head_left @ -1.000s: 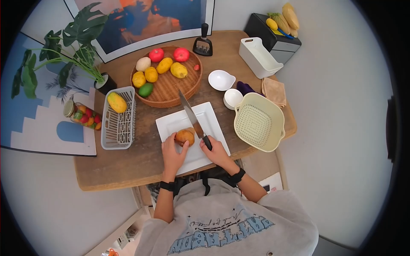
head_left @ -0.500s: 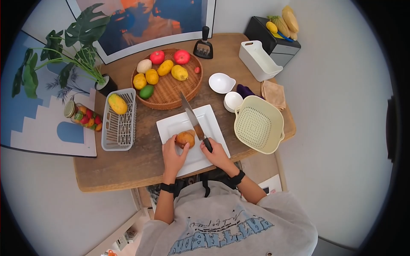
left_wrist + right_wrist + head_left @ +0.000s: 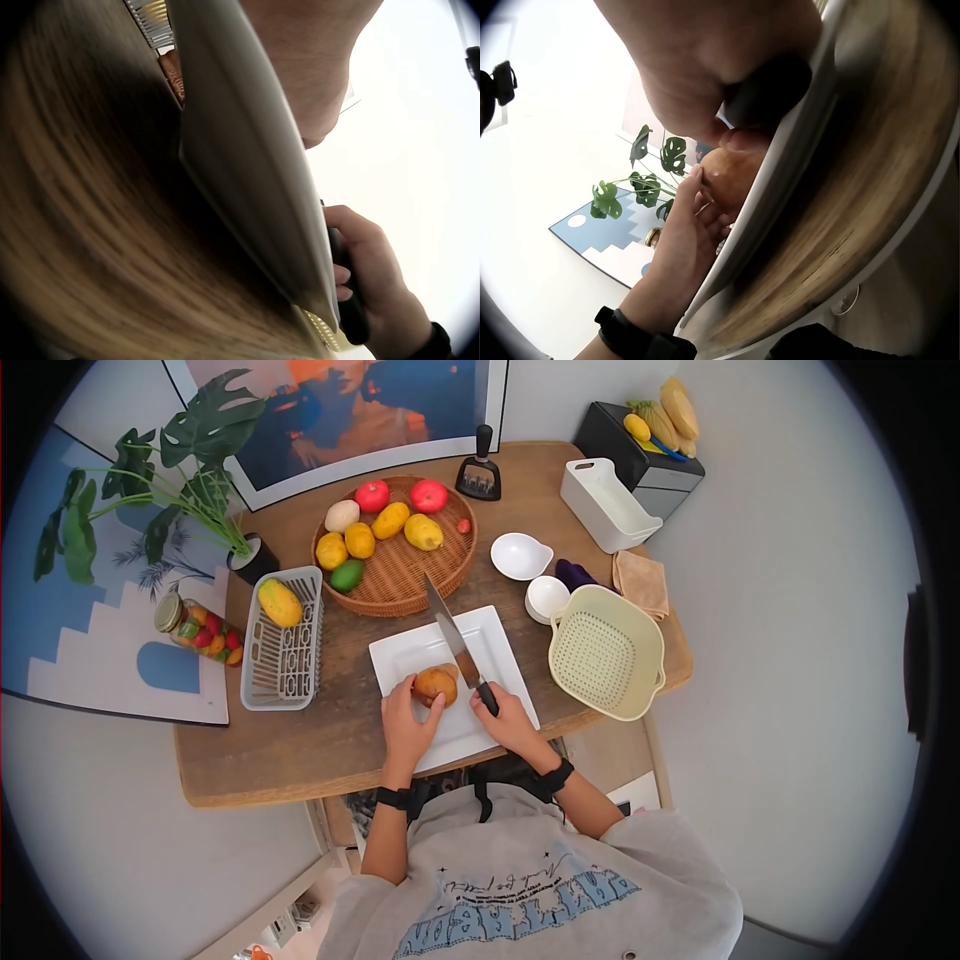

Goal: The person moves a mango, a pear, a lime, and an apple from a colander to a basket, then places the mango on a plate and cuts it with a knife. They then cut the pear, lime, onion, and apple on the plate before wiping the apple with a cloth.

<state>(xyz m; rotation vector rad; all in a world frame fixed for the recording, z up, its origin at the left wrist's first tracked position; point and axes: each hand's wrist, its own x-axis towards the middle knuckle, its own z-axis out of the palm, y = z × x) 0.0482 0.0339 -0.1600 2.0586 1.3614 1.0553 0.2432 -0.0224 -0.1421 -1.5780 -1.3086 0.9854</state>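
Observation:
On a white square plate (image 3: 400,651) near the table's front edge lies a rounded brown potato (image 3: 436,684). My left hand (image 3: 405,725) grips it from the left, thumb on the near side and fingers round the far left. My right hand (image 3: 513,724) holds a kitchen knife (image 3: 446,622) by its black handle. The broad blade slants over the plate beside the potato, its tip pointing toward the wicker basket. In the right wrist view the potato (image 3: 731,178) looks smooth and shiny, partly hidden behind the right hand. The plate's raised rim hides it in the left wrist view.
Behind the plate stands a round wicker basket (image 3: 403,586) of fruit. Left are a grey plastic basket (image 3: 254,677) holding a yellow fruit, and a jar (image 3: 205,635). Right are a cream colander (image 3: 596,650), white bowls (image 3: 520,556), a brown cloth (image 3: 640,582) and a white bin (image 3: 609,510).

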